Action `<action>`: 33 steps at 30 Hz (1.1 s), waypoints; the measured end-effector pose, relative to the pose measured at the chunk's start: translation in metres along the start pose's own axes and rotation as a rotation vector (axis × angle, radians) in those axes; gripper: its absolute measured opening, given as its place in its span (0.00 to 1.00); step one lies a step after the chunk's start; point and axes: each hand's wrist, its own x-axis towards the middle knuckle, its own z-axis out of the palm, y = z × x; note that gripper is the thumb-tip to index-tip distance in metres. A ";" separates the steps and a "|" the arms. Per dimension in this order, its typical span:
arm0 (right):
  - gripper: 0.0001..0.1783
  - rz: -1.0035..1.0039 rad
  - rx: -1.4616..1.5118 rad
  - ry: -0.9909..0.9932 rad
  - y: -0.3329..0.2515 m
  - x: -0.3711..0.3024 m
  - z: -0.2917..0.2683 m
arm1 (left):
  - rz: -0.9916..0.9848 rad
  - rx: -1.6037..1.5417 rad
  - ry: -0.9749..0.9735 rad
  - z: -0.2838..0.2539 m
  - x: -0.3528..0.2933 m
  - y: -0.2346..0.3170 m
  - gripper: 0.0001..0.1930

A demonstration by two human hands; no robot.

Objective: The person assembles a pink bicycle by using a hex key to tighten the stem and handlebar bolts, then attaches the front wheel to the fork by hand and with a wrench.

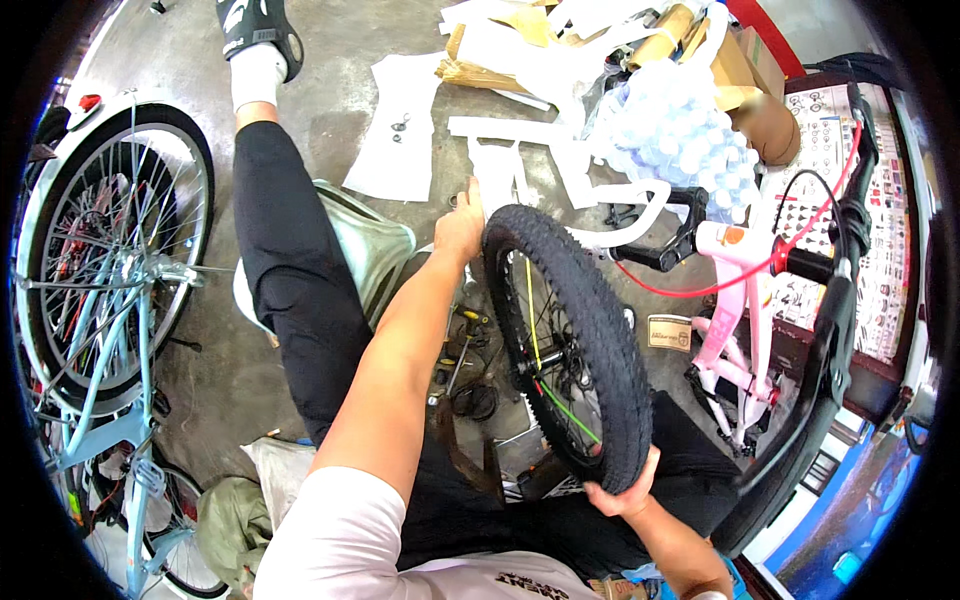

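Observation:
A bicycle wheel (620, 350) with a knobby black tyre and coloured spokes stands tilted in front of me. My right hand (625, 485) grips the tyre at its near lower end, the fingers wrapped round it. My left arm reaches forward past the wheel's left side. My left hand (461, 225) is beside the wheel's far end, next to white packing sheets (497, 170). Its fingers look partly stretched out, with nothing visible in them. A pink and white bicycle frame (735, 310) with a red cable (665, 291) stands to the right of the wheel.
Tools such as a yellow-handled screwdriver (472, 316) lie on the floor left of the wheel. A pale plastic stool (385, 240) stands beside my outstretched left leg. A light-blue bicycle (130, 330) is at the left. Bagged plastic bottles (665, 135) and cardboard (740, 65) lie far right.

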 end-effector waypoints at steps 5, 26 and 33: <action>0.54 0.032 0.010 0.054 0.023 -0.028 -0.003 | 0.290 0.116 -0.132 0.022 0.004 -0.021 0.30; 0.50 0.089 0.093 0.062 0.018 -0.009 -0.001 | 0.236 -1.032 -0.085 -0.202 0.106 0.106 0.12; 0.48 0.115 0.148 -0.024 -0.015 0.036 -0.010 | 0.463 -1.073 0.100 -0.236 0.244 0.184 0.34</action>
